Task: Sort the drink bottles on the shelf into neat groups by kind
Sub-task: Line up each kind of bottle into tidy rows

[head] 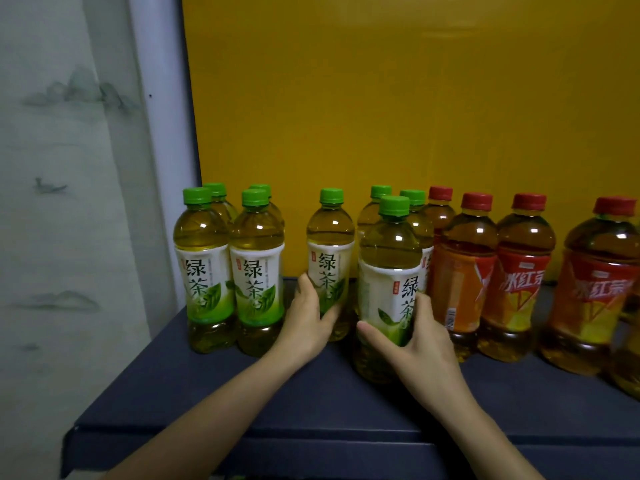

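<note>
Gripping the middle green tea bottle (330,251) low on its label with the left hand (306,320), thumb up the left side, fingers curled round the front. Stands upright on the dark blue shelf (311,393) in a gap of its own, apart from the bottles on either side. Clasping the front green tea bottle (386,278) with the right hand (422,348), thumb laid across the lower label, fingers wrapped round the right side. Sits nearest the shelf's front edge, upright, label turned partly to the right; base on the shelf or just off it, cannot tell which. Just behind it, two rear green tea bottles (412,197), mostly hidden, only caps and shoulders showing. At the far left, against the pale post (162,150), a tight block of four green tea bottles (256,271), two in front and two behind, front labels facing forward, sides touching. To the right, red tea bottles (519,271) with red caps and orange-red labels: one set back just beside the rear green pair, three more running along toward the right edge, the last blurred. Behind everything, a plain yellow back panel (381,98). Left of the post, pale wallpaper (69,150) printed with faint grey mountains and a small boat.
</note>
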A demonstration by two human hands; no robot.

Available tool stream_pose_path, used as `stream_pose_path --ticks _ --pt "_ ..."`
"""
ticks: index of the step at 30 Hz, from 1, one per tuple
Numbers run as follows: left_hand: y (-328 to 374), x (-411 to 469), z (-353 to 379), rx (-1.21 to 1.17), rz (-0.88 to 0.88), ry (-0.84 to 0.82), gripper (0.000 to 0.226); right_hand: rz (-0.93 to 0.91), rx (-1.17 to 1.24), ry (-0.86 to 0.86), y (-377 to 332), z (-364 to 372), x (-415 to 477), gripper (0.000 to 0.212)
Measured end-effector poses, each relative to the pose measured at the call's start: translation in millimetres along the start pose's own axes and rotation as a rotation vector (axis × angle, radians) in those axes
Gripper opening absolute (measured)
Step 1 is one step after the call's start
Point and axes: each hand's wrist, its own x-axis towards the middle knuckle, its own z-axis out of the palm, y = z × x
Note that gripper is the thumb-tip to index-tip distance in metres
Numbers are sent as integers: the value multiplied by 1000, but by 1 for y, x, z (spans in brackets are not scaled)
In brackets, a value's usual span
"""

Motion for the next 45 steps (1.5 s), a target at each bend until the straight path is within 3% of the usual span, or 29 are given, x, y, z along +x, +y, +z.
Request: stream_pose_path --ticks 4,11,22,27,30,45 --pt "1 1 -2 37 -27 37 50 -22 197 -175 -2 8 6 47" --pt "0 3 -5 -26 -36 13 59 53 338 -331 -3 27 25 58" --pt "1 11 3 74 -121 109 71 188 412 -237 8 44 53 61" --pt "4 14 6 110 -166 154 71 200 331 -105 5 54 57 54" --pt "7 13 7 125 -180 166 71 204 252 -42 4 57 59 61" --pt "7 13 7 140 -185 154 71 295 126 103 10 67 77 60"
